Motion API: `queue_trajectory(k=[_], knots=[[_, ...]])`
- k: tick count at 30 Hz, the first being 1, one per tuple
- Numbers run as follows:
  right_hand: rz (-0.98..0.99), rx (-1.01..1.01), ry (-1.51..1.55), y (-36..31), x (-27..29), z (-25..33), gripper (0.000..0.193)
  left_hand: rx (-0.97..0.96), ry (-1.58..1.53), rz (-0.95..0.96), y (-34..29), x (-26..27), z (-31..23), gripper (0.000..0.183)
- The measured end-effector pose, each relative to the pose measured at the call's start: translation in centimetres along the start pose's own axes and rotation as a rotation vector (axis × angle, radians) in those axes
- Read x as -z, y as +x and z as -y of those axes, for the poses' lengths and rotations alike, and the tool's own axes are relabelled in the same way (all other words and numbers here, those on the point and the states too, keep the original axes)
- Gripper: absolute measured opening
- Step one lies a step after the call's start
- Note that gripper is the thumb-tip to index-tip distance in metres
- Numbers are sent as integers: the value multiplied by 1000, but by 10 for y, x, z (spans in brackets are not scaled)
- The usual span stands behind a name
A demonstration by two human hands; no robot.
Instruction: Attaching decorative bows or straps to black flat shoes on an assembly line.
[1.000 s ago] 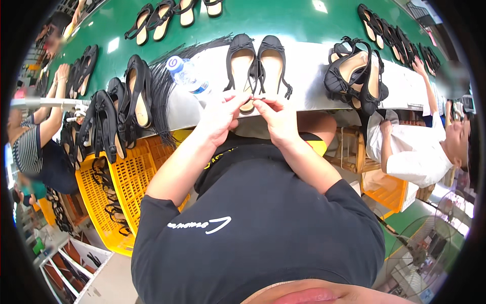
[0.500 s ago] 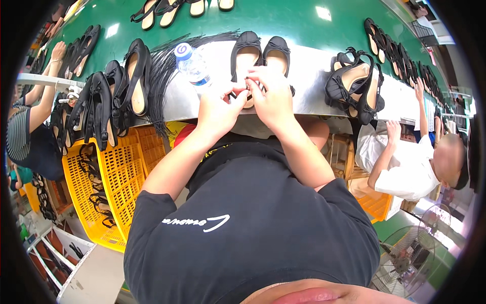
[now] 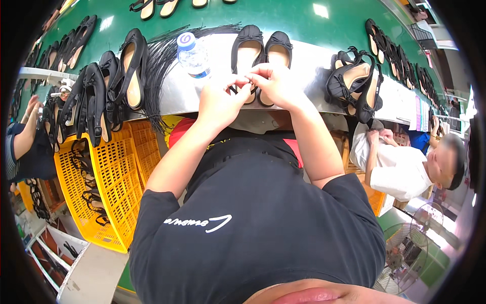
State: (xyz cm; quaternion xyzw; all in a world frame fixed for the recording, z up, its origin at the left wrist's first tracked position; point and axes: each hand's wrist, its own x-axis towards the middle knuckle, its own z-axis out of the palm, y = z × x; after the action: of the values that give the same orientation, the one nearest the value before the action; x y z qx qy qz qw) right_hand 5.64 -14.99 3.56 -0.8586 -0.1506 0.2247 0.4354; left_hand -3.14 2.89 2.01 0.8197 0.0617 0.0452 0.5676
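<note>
A pair of black flat shoes with bows and pale insoles lies in front of me, toes pointing away: the left shoe (image 3: pixel 249 35) and the right shoe (image 3: pixel 279 40). Over their near ends, my left hand (image 3: pixel 223 101) and my right hand (image 3: pixel 277 87) meet with thumbs and fingers pinched. Whatever is between the fingertips is too small to make out. Bits of dark strap show just below the fingers. The heels are partly covered by my hands.
A water bottle (image 3: pixel 193 58) stands left of the shoes, beside a bundle of thin black straps (image 3: pixel 161 76). More black shoes (image 3: pixel 132 68) line the left edge, above a yellow crate (image 3: pixel 119 177). Another shoe pile (image 3: pixel 352 81) sits right. A green surface (image 3: pixel 283 15) lies beyond; co-workers flank me.
My hands have drawn slightly apart, the right moving a little rightward, still pinched. The co-worker on the right has lowered their arms; the one on the left has drawn an arm down.
</note>
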Motion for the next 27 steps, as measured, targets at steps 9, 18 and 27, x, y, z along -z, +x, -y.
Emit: queue_trajectory(k=[9,18,27], knots=[[133,37,83,-3,11,-16,27,21,4,-14,0,-3,1,21],[25,3,337,3,8,-28,34,-10,42,-45,-1,-3,-9,23],[-60,-10,329,2,1,-31,29,-62,56,-107,-1,-5,1,23]])
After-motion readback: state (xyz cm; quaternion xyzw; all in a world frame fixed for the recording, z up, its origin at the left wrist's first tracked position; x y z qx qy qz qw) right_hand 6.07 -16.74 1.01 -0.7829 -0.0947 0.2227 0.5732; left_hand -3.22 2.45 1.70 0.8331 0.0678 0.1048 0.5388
